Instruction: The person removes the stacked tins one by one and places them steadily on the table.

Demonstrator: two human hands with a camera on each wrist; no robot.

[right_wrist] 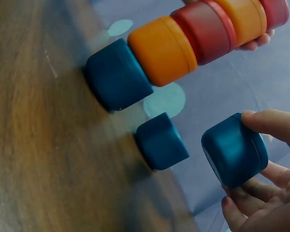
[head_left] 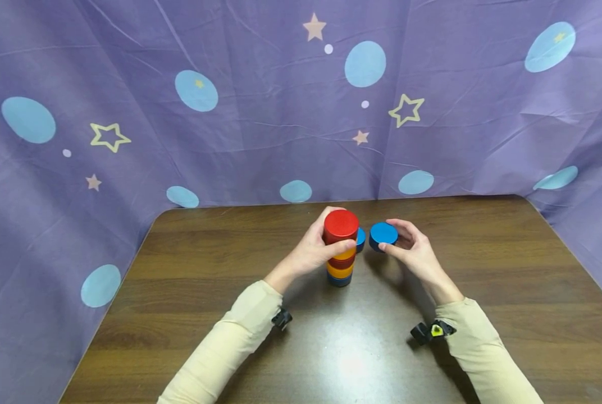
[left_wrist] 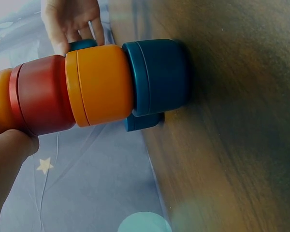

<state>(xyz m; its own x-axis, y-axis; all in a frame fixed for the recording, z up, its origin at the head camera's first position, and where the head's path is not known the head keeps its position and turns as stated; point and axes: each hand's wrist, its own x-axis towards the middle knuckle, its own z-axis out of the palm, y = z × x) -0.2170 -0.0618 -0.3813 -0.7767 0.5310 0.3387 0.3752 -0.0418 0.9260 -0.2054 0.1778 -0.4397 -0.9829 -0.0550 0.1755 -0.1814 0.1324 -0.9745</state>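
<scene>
A tower of round lidded jars stands upright on the table. From the bottom it runs blue jar [right_wrist: 118, 75], orange jar [right_wrist: 162, 50], red jar [right_wrist: 203, 31], another orange jar [right_wrist: 244, 19] and a red top jar [head_left: 341, 223]. My left hand [head_left: 313, 247] grips the tower near its top, thumb across the front. To the right, my right hand [head_left: 417, 255] pinches a blue lidded jar [right_wrist: 234, 150] by its sides, held above the table. Between the tower and that jar, a short blue piece [right_wrist: 162, 142] sits on the table, partly hidden behind the tower in the head view.
The brown wooden table [head_left: 205, 241] ends at a back edge close behind the jars. Beyond it hangs a purple curtain [head_left: 260, 112] with stars and blue spots. A small dark camera [head_left: 282, 318] is strapped at the left wrist, another device [head_left: 422, 333] at the right.
</scene>
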